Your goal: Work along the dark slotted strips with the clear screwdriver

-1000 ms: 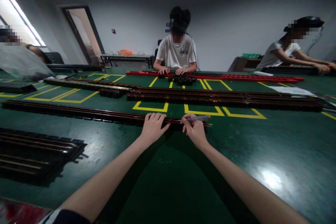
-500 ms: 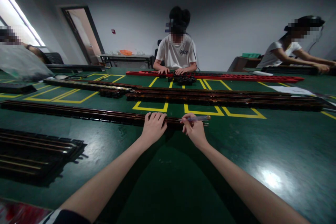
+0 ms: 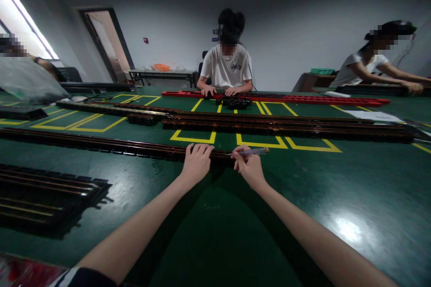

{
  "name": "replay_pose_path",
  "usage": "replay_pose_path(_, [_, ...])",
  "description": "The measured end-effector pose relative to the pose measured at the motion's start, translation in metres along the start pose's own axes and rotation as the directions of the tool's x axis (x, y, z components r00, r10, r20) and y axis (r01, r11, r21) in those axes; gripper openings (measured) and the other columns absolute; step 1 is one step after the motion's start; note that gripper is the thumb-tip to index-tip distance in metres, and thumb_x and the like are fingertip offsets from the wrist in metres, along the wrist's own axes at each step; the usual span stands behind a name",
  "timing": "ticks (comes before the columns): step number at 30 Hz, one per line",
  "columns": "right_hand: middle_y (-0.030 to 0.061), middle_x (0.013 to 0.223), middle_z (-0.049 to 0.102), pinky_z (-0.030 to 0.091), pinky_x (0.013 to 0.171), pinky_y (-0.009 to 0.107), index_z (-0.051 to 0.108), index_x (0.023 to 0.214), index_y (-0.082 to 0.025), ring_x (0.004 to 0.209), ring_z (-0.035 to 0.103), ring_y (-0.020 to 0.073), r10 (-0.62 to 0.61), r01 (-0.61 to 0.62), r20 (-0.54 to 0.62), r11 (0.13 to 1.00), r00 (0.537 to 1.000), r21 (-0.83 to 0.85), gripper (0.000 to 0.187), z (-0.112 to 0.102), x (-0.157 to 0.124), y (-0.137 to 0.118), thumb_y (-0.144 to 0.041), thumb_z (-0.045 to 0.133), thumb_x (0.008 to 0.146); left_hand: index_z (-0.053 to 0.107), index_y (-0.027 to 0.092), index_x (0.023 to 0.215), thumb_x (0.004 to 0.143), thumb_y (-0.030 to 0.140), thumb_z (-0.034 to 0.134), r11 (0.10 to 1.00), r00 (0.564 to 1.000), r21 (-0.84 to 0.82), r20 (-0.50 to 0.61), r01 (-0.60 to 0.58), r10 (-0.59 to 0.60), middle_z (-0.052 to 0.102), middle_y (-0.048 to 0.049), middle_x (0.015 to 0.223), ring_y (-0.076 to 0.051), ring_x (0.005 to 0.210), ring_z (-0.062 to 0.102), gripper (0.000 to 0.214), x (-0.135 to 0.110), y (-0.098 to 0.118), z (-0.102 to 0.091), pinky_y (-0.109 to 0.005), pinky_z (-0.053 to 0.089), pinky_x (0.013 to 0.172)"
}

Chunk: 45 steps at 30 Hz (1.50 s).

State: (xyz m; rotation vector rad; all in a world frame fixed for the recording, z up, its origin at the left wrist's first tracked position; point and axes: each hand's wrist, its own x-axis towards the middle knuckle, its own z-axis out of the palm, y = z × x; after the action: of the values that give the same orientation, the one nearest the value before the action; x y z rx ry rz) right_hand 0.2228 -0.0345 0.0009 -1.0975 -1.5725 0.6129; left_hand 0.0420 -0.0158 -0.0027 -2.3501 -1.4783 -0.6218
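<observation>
The long dark strip [image 3: 101, 145] lies beneath the left hand [image 3: 197, 161], whose grip cannot be told. The right hand [image 3: 248, 168] grasps a slim tool [image 3: 256, 151].

The frame's left edge crops a long dark strip [image 3: 134, 149], its other end hidden behind a right hand [image 3: 249, 167] gripping a slim tool [image 3: 257, 151] whose tip is too small to make out. Nearer than the strip, a dark bundle [image 3: 60, 184] runs out of frame; beyond the strip, a plastic bag [image 3: 27, 80] is cut off and a wall sign [image 3: 214, 39] is illegible.
</observation>
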Motion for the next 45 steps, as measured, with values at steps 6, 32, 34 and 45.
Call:
replay_pose_path(6, [0.0022, 0.065, 0.062, 0.042, 0.035, 0.023, 0.050, 0.077, -0.020, 0.042, 0.055, 0.0125, 0.000, 0.000, 0.003, 1.000, 1.000, -0.006, 0.021, -0.0003, 0.0000, -0.0016, -0.039, 0.048, 0.087, 0.057, 0.022, 0.116, 0.081, 0.008, 0.039, 1.000, 1.000, -0.004, 0.002, 0.003, -0.003, 0.063, -0.0071, 0.116, -0.025, 0.110, 0.052, 0.042, -0.0001, 0.0004, -0.0011, -0.047, 0.029, 0.101])
replay_pose_path(32, [-0.0008, 0.059, 0.057, 0.043, 0.037, 0.021, 0.049, 0.078, -0.020, 0.041, 0.052, 0.0106, 0.016, -0.013, -0.051, 0.998, 0.999, 0.061, 0.024, -0.0013, -0.0032, 0.0034, -0.042, 0.048, 0.088, 0.057, 0.019, 0.117, 0.081, 0.004, 0.035, 0.999, 0.999, -0.032, 0.038, 0.022, -0.021, 0.063, -0.0070, 0.118, -0.023, 0.113, 0.053, 0.044, 0.0007, -0.0011, -0.0008, -0.046, 0.031, 0.102])
replay_pose_path(34, [-0.0009, 0.059, 0.057, 0.043, 0.037, 0.021, 0.049, 0.078, -0.020, 0.042, 0.053, 0.0108, 0.020, -0.019, -0.024, 0.997, 1.000, 0.070, 0.023, -0.0015, -0.0027, 0.0038, -0.041, 0.048, 0.088, 0.057, 0.020, 0.117, 0.082, 0.004, 0.035, 0.999, 0.999, -0.047, 0.045, 0.017, -0.015, 0.063, -0.0066, 0.118, -0.022, 0.113, 0.053, 0.044, 0.0008, -0.0019, -0.0001, -0.046, 0.030, 0.103])
replay_pose_path(45, [0.0000, 0.064, 0.057, 0.043, 0.038, 0.021, 0.049, 0.080, -0.019, 0.045, 0.054, 0.0111, 0.060, -0.060, 0.005, 0.993, 0.998, 0.106, 0.029, -0.0028, -0.0023, 0.0007, -0.047, 0.050, 0.085, 0.058, 0.018, 0.114, 0.082, 0.005, 0.036, 0.998, 0.998, -0.059, 0.061, 0.026, -0.022, 0.064, -0.0068, 0.116, -0.022, 0.112, 0.054, 0.041, 0.0014, -0.0026, -0.0016, -0.046, 0.032, 0.103])
